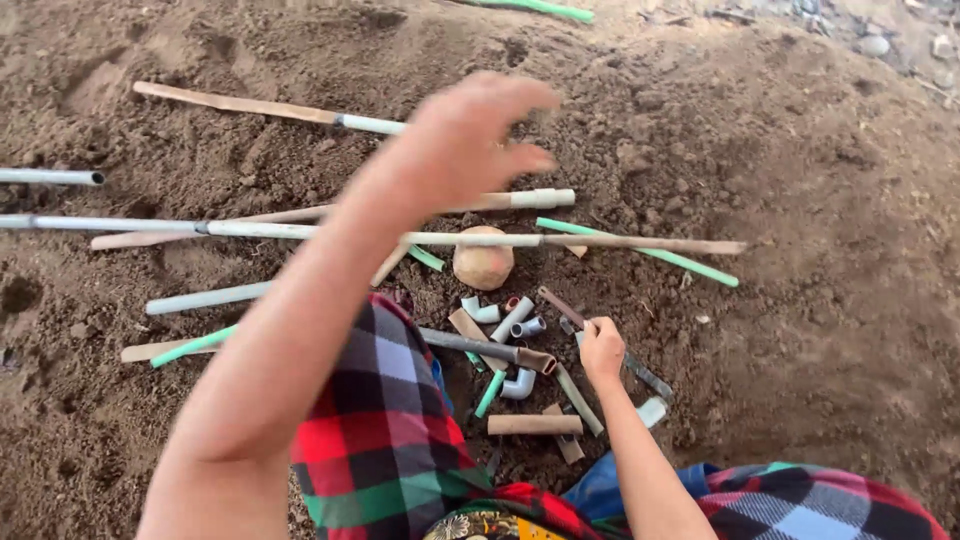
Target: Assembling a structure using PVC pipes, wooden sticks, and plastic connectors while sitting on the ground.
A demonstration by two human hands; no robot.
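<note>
Head view only: your right hand [601, 348] sits low on the loose brown soil [800, 200], fingers curled around a short, dirt-coated brown pipe piece [560, 306]. That piece's long axis runs diagonally, from upper left down to lower right, and a grey metal strip [648, 378] carries on along the same line past your wrist. Small white plastic elbow fittings [480, 311] and cut pipe stubs lie just left of this hand, touching one another in a heap.

Your left hand [470, 135] hangs raised and blurred, fingers spread wide, holding nothing. Beneath it, long thin pipes [300, 230] lie nearly horizontal across the soil, well apart from the heap. A round tan stone [484, 262] rests between those pipes and the fittings. So your right hand is the nearer one to the heap.
</note>
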